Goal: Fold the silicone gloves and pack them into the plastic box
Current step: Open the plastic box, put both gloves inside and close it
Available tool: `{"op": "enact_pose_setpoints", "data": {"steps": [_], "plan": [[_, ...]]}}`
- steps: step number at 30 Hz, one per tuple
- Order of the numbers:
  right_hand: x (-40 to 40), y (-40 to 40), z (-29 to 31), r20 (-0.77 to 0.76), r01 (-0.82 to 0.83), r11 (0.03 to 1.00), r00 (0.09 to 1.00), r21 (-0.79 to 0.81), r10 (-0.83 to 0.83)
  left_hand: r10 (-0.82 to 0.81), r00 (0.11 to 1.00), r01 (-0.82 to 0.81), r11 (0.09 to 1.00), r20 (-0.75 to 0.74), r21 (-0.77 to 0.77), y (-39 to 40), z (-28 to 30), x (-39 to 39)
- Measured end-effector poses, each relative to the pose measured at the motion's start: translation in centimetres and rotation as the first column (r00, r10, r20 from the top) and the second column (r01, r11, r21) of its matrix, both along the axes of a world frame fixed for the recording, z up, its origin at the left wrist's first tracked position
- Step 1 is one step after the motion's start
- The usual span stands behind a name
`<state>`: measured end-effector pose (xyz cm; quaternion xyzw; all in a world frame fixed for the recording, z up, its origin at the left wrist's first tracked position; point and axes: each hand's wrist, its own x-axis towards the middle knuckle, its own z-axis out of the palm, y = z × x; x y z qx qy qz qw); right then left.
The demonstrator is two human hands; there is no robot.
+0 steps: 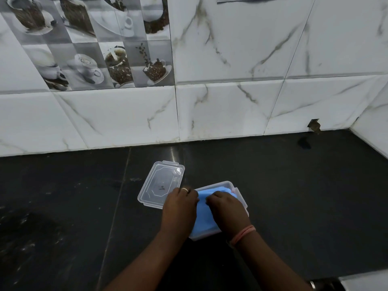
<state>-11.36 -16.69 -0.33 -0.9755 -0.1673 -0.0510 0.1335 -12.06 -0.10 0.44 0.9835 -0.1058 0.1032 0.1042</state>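
Note:
A clear plastic box [241, 196] sits on the dark counter, a little right of centre. Folded blue silicone gloves [204, 219] lie inside it and fill most of it. My left hand [179, 208], with a ring on one finger, presses down on the left part of the gloves, fingers curled. My right hand [227, 211], with a pink thread around the wrist, presses on the right part. Both hands hide much of the gloves and the box's near rim. The box's clear lid [160, 183] lies flat on the counter just left of the box.
The dark stone counter [294, 196] runs back to a white marble-tiled wall [220, 110], with a side wall at the right. A small hole [313, 125] is in the wall's base at the right. A dark round object [323, 285] shows at the bottom right edge.

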Motion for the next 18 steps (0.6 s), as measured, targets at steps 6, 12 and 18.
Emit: {"op": "enact_pose_setpoints", "data": {"steps": [6, 12, 18], "plan": [[0.7, -0.1, -1.1, -0.119, -0.056, 0.998, 0.991, 0.013, 0.057, 0.001, 0.980, 0.030, 0.987, -0.197, 0.157, -0.8, -1.4, -1.1], [1.5, -0.3, -1.1, -0.177, -0.065, 0.998, 0.982, -0.021, 0.060, 0.019, 0.970, 0.063, 0.944, -0.242, 0.325, -1.2, -0.9, -0.4], [3.1, -2.0, -0.2, -0.327, -0.149, 0.981, 0.927, 0.126, 0.183, 0.053, 0.957, 0.048, 0.941, -0.285, 0.335, -2.0, -0.6, 0.6]]}}
